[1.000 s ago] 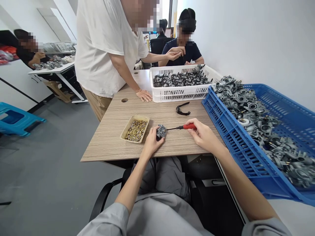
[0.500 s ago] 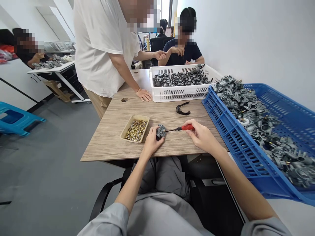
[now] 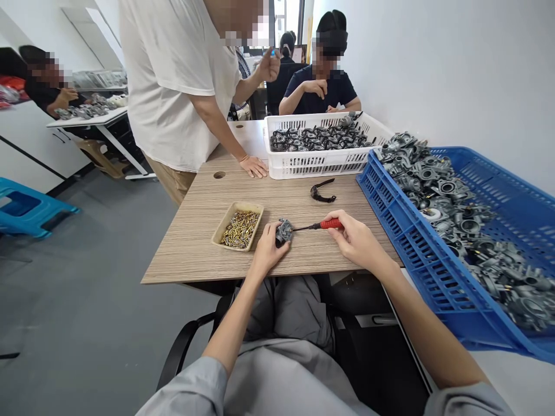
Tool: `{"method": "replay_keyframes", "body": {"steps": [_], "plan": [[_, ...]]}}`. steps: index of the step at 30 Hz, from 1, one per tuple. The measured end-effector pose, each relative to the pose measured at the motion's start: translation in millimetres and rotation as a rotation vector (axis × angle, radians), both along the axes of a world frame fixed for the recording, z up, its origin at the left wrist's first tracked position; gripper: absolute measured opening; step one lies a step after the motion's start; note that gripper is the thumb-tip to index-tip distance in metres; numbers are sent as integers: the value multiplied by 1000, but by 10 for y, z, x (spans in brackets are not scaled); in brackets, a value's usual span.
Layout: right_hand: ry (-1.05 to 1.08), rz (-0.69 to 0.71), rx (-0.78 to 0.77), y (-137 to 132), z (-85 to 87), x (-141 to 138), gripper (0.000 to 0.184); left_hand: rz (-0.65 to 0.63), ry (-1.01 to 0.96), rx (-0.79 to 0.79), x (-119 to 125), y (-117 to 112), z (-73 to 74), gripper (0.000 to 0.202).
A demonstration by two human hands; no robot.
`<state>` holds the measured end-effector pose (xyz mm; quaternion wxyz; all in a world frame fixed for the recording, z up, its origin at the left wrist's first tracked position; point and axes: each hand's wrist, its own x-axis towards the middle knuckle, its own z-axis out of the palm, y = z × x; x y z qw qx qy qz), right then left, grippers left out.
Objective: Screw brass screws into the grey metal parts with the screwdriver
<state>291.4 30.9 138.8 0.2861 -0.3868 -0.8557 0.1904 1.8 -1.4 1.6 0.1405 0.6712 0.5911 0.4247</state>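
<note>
A small grey metal carburetor body point(image 3: 284, 230) rests on the wood-grain table, and my left hand point(image 3: 269, 249) is closed around its left and near sides. In my right hand point(image 3: 353, 240) is a screwdriver point(image 3: 330, 224) with a red handle, held nearly level. Its dark shaft points left, and the tip meets the right side of the carburetor body; the exact contact is too small to make out. Just left of my left hand stands a beige tray point(image 3: 215, 238) holding many small brass-coloured screw-like parts point(image 3: 240, 230).
Beyond my hands lies a black wristwatch point(image 3: 321, 192). A white crate point(image 3: 321, 167) of dark-fitted metal parts stands at the back; a blue crate point(image 3: 403, 231) heaped with grey castings is on the right. A person in a white shirt point(image 3: 173, 86) leans on the table's left side.
The standing person's raised hand has moved up towards the head and shows something small and blue. My hands, the carburetor body and the screwdriver look almost unmoved.
</note>
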Motion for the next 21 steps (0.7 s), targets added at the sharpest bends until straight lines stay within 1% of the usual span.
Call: {"method": "replay_keyframes", "body": {"steps": [7, 16, 21], "plan": [[-4, -6, 9, -6, 0, -4, 21, -4, 6, 3, -3, -1, 4, 63], [-34, 76, -15, -26, -51, -68, 20, 3, 9, 3, 8, -8, 21, 63], [-43, 46, -27, -13, -32, -37, 18, 7, 4, -2, 11, -10, 21, 63]]}}
